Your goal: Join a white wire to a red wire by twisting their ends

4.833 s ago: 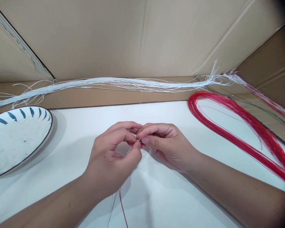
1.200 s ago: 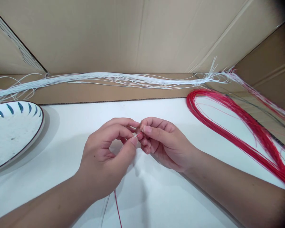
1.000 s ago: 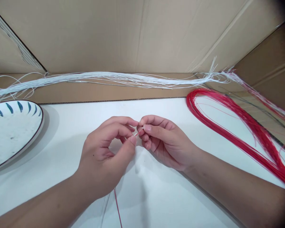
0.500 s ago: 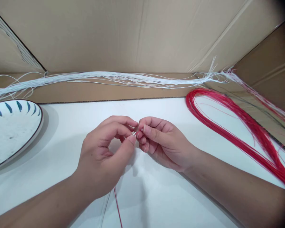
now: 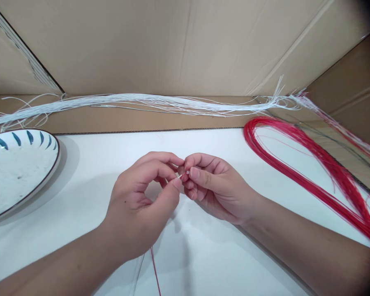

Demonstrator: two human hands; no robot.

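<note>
Cardboard walls [image 5: 185, 45] rise around my workspace, and a white table [image 5: 222, 263] lies under my forearms. Along the back edge, on a cardboard ledge, a long bundle of white strings [image 5: 160, 102] stretches from left to right. On the right, a thick hank of red strings [image 5: 302, 172] curves in a loop across the table and runs off toward the corner. At the left sits a white plate [image 5: 18, 172] with blue leaf marks and a dark rim, well apart from my hands.

In the middle of the table my left hand [image 5: 142, 205] and my right hand [image 5: 216, 187] meet fingertip to fingertip. Both are curled in a pinch. Between them I hold the tips of a thin red string [image 5: 155, 269] and a thin white string [image 5: 138, 269], which run down under my left palm toward me and leave the frame at the bottom. Just at the pinch, a short pale strand tip [image 5: 182, 176] shows between my left thumb and my right forefinger. How the two strings lie against each other there is too small to tell.
</note>
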